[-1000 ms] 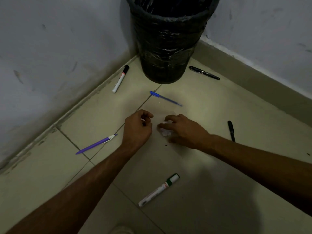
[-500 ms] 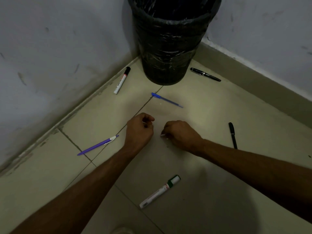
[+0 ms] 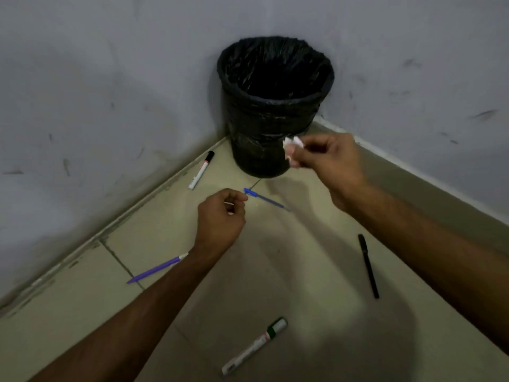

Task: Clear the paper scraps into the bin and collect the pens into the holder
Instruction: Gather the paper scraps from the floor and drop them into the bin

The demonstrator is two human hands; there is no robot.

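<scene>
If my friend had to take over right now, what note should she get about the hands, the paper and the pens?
Right hand: shut on white paper scraps, raised beside the bin, not yet over its opening.
Left hand: closed low over the floor, with a small white bit showing in it.
Done: scraps are picked up; none dropped in yet.
Left: bin the scraps, then gather the pens on the floor: black-capped marker, blue pen, purple pen, black pen, green-banded marker.
No pen holder is in view.

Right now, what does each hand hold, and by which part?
Right hand: crumpled white paper scraps, pinched at the fingertips. Left hand: closed on small white bits; the hold is unclear.
</scene>
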